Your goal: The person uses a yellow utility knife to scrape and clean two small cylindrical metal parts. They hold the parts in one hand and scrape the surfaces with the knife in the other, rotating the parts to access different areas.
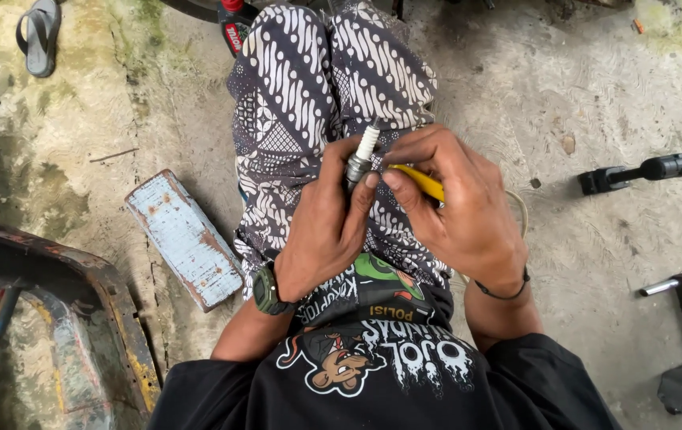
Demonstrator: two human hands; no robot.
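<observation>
Spark plug worked over the lap

Left hand [327, 227] grips a spark plug [362, 155] upright, white tip toward 12 o'clock; right hand [460, 209] pinches a yellow tool [423, 183] against it from 3 o'clock. A pale block [184, 236] lies on the floor [588, 87] at 9 o'clock.

Left hand [327, 227]: fingers curled closed, thumb up, wristwatch on wrist. Right hand [459, 205]: fingers pinched shut, thin black band on wrist. Hands touch above the lap, forearms bent inward.

The left hand [327, 227] holds a small metal spark plug with a white tip [362, 155] upright. Just beside the plug, the right hand [456, 203] grips a thin yellow tool [422, 182].
</observation>
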